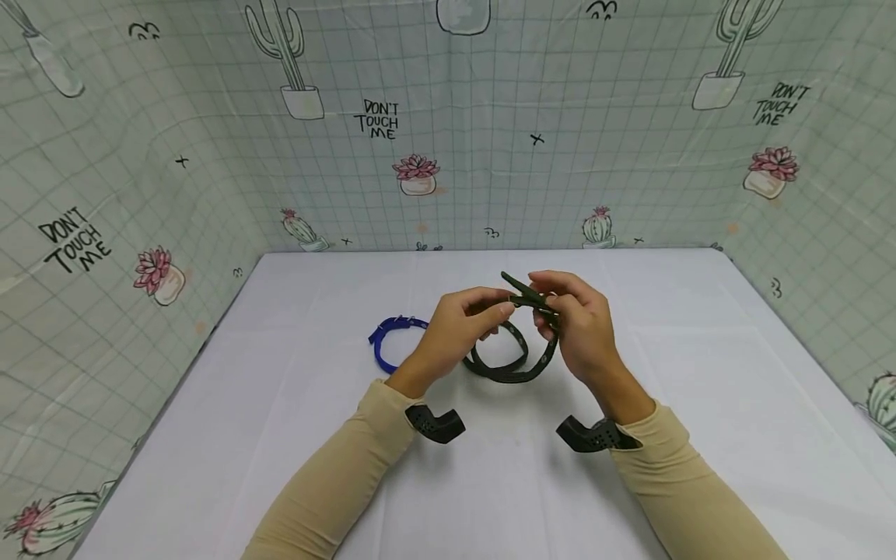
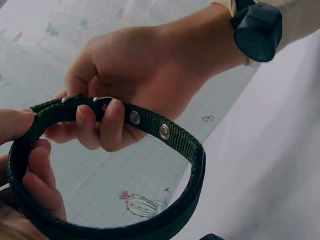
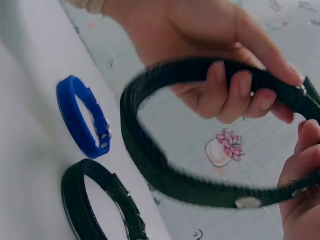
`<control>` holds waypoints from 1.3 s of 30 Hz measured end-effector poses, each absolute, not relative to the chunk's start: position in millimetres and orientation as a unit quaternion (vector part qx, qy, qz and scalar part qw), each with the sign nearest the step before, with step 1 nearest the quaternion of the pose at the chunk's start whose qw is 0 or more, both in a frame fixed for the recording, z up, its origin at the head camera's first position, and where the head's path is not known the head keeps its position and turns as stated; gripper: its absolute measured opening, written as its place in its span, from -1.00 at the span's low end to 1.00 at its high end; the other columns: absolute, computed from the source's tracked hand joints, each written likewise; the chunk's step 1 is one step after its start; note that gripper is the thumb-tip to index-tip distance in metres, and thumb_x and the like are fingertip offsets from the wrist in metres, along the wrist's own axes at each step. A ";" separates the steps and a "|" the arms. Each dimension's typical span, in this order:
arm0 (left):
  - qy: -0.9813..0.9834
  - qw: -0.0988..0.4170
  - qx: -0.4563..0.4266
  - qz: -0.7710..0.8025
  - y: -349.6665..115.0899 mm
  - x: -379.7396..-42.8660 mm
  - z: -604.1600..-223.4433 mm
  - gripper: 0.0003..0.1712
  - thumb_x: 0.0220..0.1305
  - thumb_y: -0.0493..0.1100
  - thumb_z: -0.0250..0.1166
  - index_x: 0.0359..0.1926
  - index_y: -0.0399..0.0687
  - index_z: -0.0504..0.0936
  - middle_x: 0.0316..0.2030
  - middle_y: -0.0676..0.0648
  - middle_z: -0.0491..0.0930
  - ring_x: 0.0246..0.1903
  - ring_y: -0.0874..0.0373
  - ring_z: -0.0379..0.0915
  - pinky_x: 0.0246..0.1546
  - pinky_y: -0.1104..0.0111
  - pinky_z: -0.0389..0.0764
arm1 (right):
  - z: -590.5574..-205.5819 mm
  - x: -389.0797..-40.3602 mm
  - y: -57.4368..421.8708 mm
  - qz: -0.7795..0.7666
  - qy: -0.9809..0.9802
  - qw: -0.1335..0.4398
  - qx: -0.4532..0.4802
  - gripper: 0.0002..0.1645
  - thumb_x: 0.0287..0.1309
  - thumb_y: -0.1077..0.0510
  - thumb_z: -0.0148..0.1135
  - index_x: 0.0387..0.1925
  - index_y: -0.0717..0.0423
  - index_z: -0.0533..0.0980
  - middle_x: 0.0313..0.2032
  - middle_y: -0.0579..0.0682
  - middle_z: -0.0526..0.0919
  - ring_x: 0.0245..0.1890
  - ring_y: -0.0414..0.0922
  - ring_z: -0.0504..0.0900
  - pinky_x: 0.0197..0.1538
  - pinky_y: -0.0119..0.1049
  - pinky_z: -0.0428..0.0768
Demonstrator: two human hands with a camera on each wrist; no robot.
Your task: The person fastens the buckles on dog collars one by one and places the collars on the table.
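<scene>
A dark green strap collar [image 1: 526,294] with metal eyelets [image 2: 164,131] is held up in a loop between both hands. My left hand [image 1: 455,323] pinches one stretch of it between thumb and fingers. On the other side my right hand [image 1: 584,327] grips it, its fingers curled over the strap beside a metal fitting [image 2: 102,100]. Fingers partly cover the fastening, so whether it is joined cannot be told. Below the hands, a second dark green collar [image 3: 70,195] lies looped on the table, and a blue collar [image 1: 381,342] lies looped left of it.
A white cloth covers the table [image 1: 280,404]. Behind and at the sides hangs a grid-patterned curtain [image 1: 490,187] with cactus drawings. Each wrist carries a black camera, the left one [image 1: 435,424] close to the sleeve cuff.
</scene>
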State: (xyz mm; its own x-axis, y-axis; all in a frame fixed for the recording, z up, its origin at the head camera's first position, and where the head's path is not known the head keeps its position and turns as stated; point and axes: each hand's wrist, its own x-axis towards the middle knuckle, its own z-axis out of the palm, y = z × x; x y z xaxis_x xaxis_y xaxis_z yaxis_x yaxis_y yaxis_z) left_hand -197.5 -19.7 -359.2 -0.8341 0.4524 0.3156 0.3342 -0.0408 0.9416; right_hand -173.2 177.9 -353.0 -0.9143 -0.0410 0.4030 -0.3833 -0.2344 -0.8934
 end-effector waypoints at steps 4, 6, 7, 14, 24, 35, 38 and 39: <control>0.684 0.034 0.290 0.668 -19.4 -195.8 -358.9 -0.66 0.44 -0.16 0.25 0.10 -0.29 0.64 -0.28 -0.13 0.59 -0.38 0.15 0.42 -0.37 0.37 0.50 | -353.0 -171.5 181.4 0.715 -0.652 0.128 0.219 -0.58 0.41 0.41 -0.18 0.06 0.34 0.59 -0.17 0.11 0.69 -0.55 -0.10 0.56 -0.60 -0.36 0.51; 0.682 0.032 0.292 0.670 -18.9 -195.0 -358.3 -0.66 0.45 -0.16 0.23 0.10 -0.29 0.64 -0.27 -0.14 0.58 -0.39 0.16 0.41 -0.39 0.37 0.48 | -351.8 -170.8 183.6 0.690 -0.669 0.143 0.235 -0.65 0.46 0.35 -0.09 0.06 0.37 0.58 -0.20 0.14 0.72 -0.54 -0.07 0.62 -0.58 -0.32 0.56; 0.681 0.033 0.293 0.670 -18.8 -194.7 -358.0 -0.66 0.45 -0.16 0.23 0.11 -0.29 0.63 -0.27 -0.15 0.58 -0.40 0.17 0.39 -0.40 0.37 0.46 | -351.0 -170.4 184.5 0.683 -0.674 0.149 0.239 -0.68 0.47 0.32 -0.03 0.06 0.37 0.58 -0.21 0.14 0.72 -0.53 -0.07 0.65 -0.56 -0.31 0.59; 0.678 0.037 0.283 0.678 -18.3 -193.4 -355.9 -0.65 0.40 -0.16 0.29 0.12 -0.24 0.64 -0.23 -0.02 0.61 -0.44 0.19 0.36 -0.47 0.42 0.40 | -346.1 -170.0 188.4 0.613 -0.718 0.211 0.252 -0.69 0.30 0.38 0.25 0.07 0.32 0.61 -0.20 0.09 0.73 -0.27 -0.13 0.73 -0.25 -0.35 0.68; 0.700 0.031 0.283 0.655 -16.9 -191.7 -356.2 -0.61 0.38 -0.11 0.33 0.15 -0.18 0.63 -0.06 -0.07 0.66 -0.10 0.12 0.59 -0.08 0.31 0.62 | -327.5 -158.5 184.0 0.504 -0.771 0.249 0.299 -0.51 0.07 0.57 0.32 0.10 0.38 0.59 -0.26 0.15 0.67 -0.18 -0.24 0.61 -0.15 -0.45 0.58; 0.720 -0.020 0.291 0.629 -16.2 -192.2 -360.6 -0.69 0.40 -0.10 0.31 0.06 -0.14 0.64 -0.14 -0.07 0.65 -0.18 0.16 0.59 -0.16 0.34 0.62 | -310.5 -147.4 173.4 0.485 -0.768 0.280 0.313 -0.64 0.04 0.63 0.19 -0.10 0.46 0.64 -0.31 0.22 0.65 -0.28 -0.20 0.56 -0.20 -0.48 0.55; 0.719 -0.046 0.299 0.625 -15.4 -190.6 -361.9 -0.74 0.38 -0.16 0.32 0.01 -0.18 0.63 -0.22 -0.09 0.63 -0.26 0.17 0.57 -0.22 0.36 0.63 | -310.3 -147.1 174.0 0.482 -0.765 0.287 0.318 -0.66 -0.01 0.64 0.14 -0.19 0.43 0.66 -0.34 0.20 0.64 -0.34 -0.19 0.53 -0.22 -0.48 0.52; 0.720 -0.054 0.302 0.623 -15.3 -189.9 -362.3 -0.75 0.37 -0.17 0.32 -0.01 -0.18 0.63 -0.25 -0.09 0.62 -0.28 0.18 0.56 -0.24 0.37 0.63 | -310.3 -147.0 174.2 0.481 -0.763 0.286 0.322 -0.66 -0.01 0.65 0.13 -0.21 0.43 0.67 -0.34 0.20 0.64 -0.35 -0.19 0.53 -0.22 -0.48 0.52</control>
State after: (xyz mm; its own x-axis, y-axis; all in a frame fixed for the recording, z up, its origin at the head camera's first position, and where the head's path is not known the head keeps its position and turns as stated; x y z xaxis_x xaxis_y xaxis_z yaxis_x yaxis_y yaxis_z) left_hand -189.9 -15.3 -362.3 -0.8124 0.3671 0.4530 0.5013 0.0430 0.8642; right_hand -147.0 174.2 -310.3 -0.6280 -0.2165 0.7475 -0.7678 0.3287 -0.5499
